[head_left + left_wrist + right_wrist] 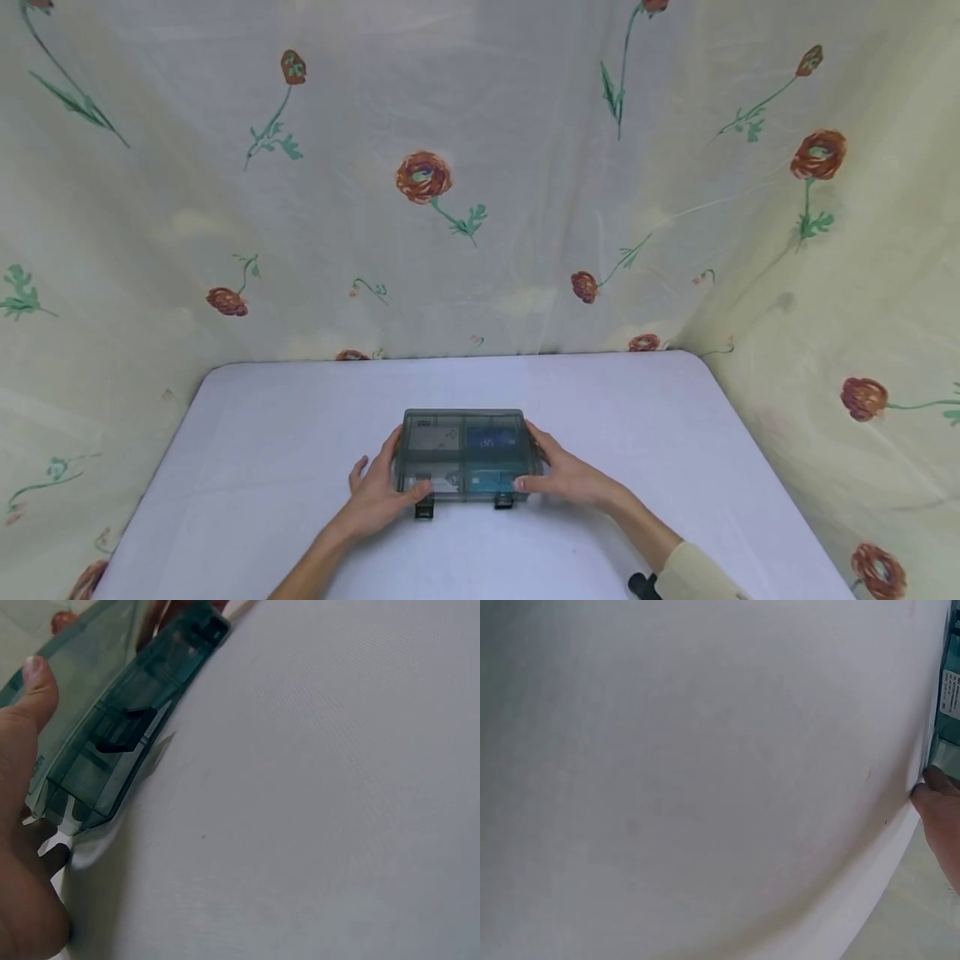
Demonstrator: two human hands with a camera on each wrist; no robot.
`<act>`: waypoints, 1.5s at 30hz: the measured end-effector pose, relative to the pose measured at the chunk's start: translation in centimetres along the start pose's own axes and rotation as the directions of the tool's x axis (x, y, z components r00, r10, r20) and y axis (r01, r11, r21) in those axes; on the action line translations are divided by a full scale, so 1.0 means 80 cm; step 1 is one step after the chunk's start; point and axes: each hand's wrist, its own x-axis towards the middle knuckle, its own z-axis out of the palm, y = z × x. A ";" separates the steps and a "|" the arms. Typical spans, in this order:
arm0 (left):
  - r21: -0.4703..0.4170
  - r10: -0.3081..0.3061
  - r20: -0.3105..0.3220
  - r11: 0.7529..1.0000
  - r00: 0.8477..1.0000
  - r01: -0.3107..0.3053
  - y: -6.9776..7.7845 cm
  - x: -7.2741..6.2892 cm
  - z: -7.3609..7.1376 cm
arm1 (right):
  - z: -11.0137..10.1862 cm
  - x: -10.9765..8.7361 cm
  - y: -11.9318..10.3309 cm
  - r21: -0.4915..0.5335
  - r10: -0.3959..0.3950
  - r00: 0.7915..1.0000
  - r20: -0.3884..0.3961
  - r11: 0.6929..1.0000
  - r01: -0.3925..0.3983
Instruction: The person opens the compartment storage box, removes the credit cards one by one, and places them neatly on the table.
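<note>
A translucent dark green plastic storage case with compartments is between both hands over the table. Through its lid show a grey item, a dark blue one and a light blue one. Two black latches stick out from its front edge. My left hand grips the left end, thumb on top near the front; the left wrist view shows that thumb along the lid. At the right end, my right hand holds the case, its thumb at the front corner.
The white-covered table has rounded far corners. A pale curtain printed with red flowers hangs behind it and at both sides. Near the right sleeve lies a small black object. A white label shows on the case.
</note>
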 end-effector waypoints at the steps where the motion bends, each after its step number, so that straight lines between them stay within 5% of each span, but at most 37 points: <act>1: 0.005 0.004 -0.019 1.000 1.000 -0.004 -0.001 0.000 0.000 | 0.000 0.000 0.000 0.017 0.002 1.000 0.000 1.000 -0.001; 12: -0.046 0.038 -0.161 0.998 0.986 -0.046 -0.002 0.003 0.001 | 0.002 0.003 0.002 0.130 -0.045 0.998 -0.040 0.990 0.050; 27: -0.021 0.048 -0.177 0.998 0.983 -0.052 0.003 0.008 -0.001 | -0.002 0.005 -0.001 0.106 -0.124 0.992 0.002 0.987 0.123; 45: 0.001 0.029 -0.232 1.000 0.972 -0.029 0.002 0.026 0.005 | -0.007 0.018 -0.004 0.039 -0.092 0.994 -0.062 0.995 0.095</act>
